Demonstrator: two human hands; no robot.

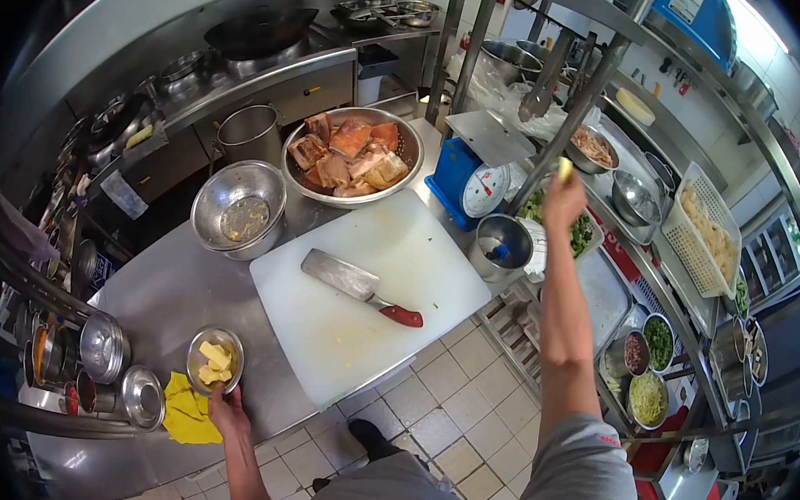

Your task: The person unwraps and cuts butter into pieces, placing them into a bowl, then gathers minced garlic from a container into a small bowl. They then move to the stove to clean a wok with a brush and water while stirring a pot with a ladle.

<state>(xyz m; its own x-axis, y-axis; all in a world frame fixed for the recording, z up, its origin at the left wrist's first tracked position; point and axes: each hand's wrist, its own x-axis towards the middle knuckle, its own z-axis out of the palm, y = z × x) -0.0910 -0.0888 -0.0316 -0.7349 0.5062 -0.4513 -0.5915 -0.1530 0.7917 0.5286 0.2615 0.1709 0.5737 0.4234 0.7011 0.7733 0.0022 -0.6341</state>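
My left hand (226, 411) grips the near rim of a small metal bowl (239, 348) on the steel counter. Pale yellow chunks (216, 363) fill the bowl. My right hand (565, 207) is raised at the far right, its fingers closed on a small yellow piece (565, 171) that pokes out above them. Between my arms lies a white cutting board (302, 299), and on it a cleaver (342, 275) with a red handle pointing right. A yellow cloth (188, 412) is spread just left of my left hand.
Behind the board stand a steel colander (415, 152) of large meat pieces and a strainer bowl (204, 211). A blue scale (450, 171) and a steel pot (484, 261) are right of it. A metal post (593, 87) rises beside my right hand. Shelves with bowls line the right.
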